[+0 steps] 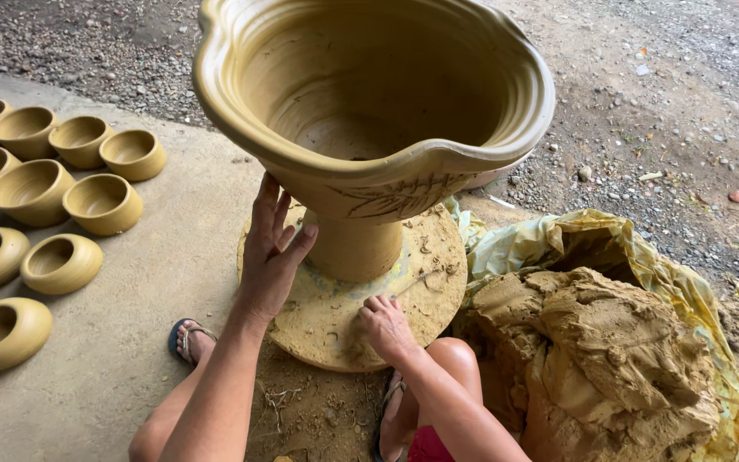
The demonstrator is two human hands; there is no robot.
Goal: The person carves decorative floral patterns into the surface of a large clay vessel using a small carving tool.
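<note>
At frame centre, the left hand (268, 252) rests open against the tall clay vase (369, 128); the right hand (384, 325) touches the round wheel disc (425, 287) below.

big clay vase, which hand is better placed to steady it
Left, likely. The left hand already rests open against the big clay vase under its bowl, while the right hand is down on the round clay-caked board.

Soft, even daylight, faint shadows, sharp focus, perhaps slight wide-angle edge distortion.
</note>
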